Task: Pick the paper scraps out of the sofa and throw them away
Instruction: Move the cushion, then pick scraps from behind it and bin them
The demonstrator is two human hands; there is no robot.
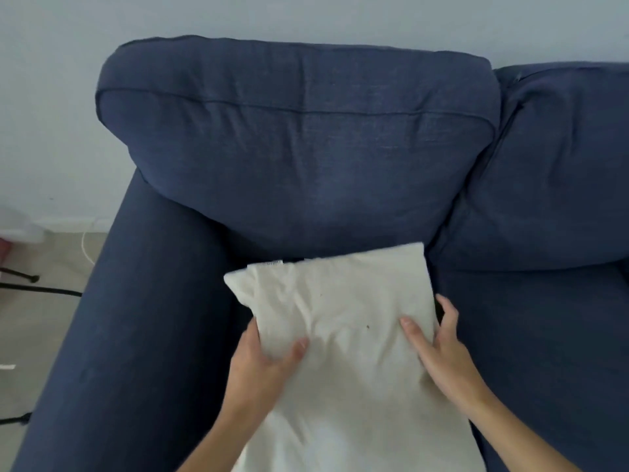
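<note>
- A dark blue sofa (163,335) stands against a pale wall, with two plump back cushions.
- A cream pillow (340,301) lies on its seat, just beside the left armrest.

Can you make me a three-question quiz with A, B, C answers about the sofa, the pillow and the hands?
1. Where is the cream-white fabric pillow?
A. On the floor
B. On the seat of the dark blue fabric sofa
C. On top of the back cushion

2. How many blue back cushions show?
A. Two
B. Four
C. None

3. What are the hands doing?
A. Resting in a lap
B. Waving in the air
C. Both holding the pillow

Answers:
1 B, it lies in front of the backrest.
2 A, one in the middle, one at the right.
3 C, left hand and right hand grip its sides.
</note>
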